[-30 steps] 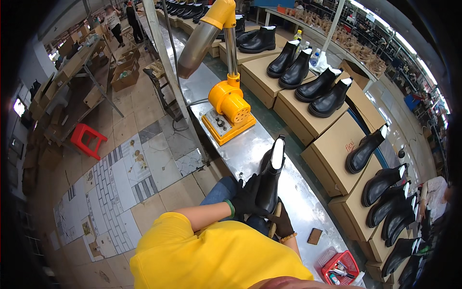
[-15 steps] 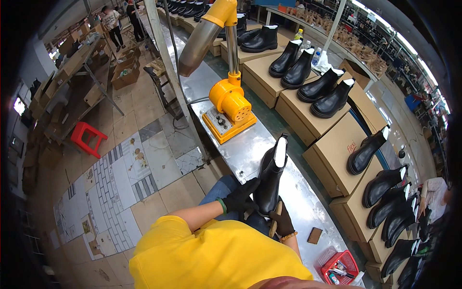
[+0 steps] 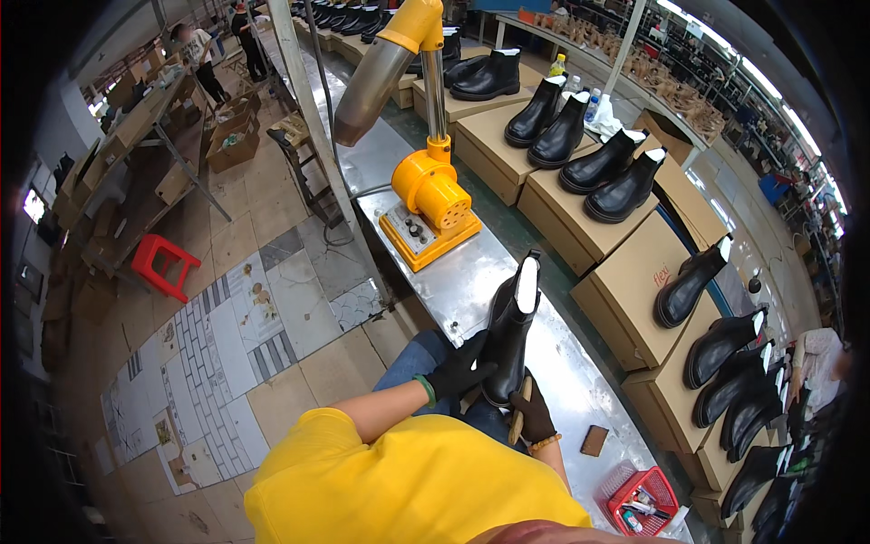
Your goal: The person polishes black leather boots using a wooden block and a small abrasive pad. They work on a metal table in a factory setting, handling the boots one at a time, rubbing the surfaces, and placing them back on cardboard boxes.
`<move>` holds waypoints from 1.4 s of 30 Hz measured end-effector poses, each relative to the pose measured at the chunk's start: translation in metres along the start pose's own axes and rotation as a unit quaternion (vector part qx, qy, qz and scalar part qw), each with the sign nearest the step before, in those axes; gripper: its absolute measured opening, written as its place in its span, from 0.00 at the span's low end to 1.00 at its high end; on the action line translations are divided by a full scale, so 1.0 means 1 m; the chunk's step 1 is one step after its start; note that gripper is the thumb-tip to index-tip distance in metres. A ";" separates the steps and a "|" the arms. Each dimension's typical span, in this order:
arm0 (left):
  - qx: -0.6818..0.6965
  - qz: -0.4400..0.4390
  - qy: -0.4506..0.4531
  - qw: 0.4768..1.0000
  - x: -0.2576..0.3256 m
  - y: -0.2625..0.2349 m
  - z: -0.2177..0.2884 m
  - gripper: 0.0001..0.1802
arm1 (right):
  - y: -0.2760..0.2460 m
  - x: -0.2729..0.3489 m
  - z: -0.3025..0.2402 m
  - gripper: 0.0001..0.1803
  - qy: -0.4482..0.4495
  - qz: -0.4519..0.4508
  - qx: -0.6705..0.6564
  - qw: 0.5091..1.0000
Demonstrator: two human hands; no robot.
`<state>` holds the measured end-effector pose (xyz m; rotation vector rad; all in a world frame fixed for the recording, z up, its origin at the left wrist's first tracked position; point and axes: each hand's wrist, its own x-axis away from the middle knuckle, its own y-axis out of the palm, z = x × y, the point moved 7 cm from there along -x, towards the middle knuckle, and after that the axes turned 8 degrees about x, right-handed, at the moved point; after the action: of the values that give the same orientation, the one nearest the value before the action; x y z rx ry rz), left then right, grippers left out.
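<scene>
A black leather ankle boot (image 3: 506,349) with white stuffing in its top stands tilted at the metal bench's near edge, its toe toward me. My left hand (image 3: 458,369), in a dark glove, is closed against the boot's left side. In my right hand (image 3: 536,415), also gloved, is a tan wooden-backed brush (image 3: 519,410), held against the right side of the boot's toe. The brush's far face is hidden. A small brown block (image 3: 594,441) lies on the bench to the right of that hand.
Ahead stands a yellow hot-air blower (image 3: 430,199) on the metal bench (image 3: 562,363). Cardboard boxes (image 3: 625,290) carrying black boots line the bench's far side. A red basket (image 3: 643,500) of small items is at the lower right. A red stool (image 3: 166,266) stands on the floor at left.
My left hand has shifted slightly along the boot's side, its fingers now lying further over the upper. The right hand and brush have barely moved.
</scene>
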<state>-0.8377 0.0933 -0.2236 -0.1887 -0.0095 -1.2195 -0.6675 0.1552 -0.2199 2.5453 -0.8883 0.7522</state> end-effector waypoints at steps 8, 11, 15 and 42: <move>-0.057 0.074 -0.030 0.995 -0.021 0.006 0.032 0.54 | 0.002 -0.002 0.000 0.34 0.022 0.014 -0.013 1.000; -0.085 0.148 0.004 0.985 -0.036 0.013 0.030 0.59 | -0.001 -0.003 0.003 0.33 0.019 0.030 -0.028 0.999; -0.042 0.163 0.083 0.982 -0.054 0.009 0.034 0.62 | -0.003 -0.006 0.007 0.33 0.015 0.019 -0.033 0.999; 0.027 0.122 -0.142 0.982 -0.060 0.003 0.028 0.67 | -0.004 -0.008 0.000 0.37 -0.025 0.012 -0.012 1.000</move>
<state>-0.8531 0.1538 -0.2031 -0.3061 -0.2601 -0.9385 -0.6703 0.1620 -0.2250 2.5460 -0.9391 0.6834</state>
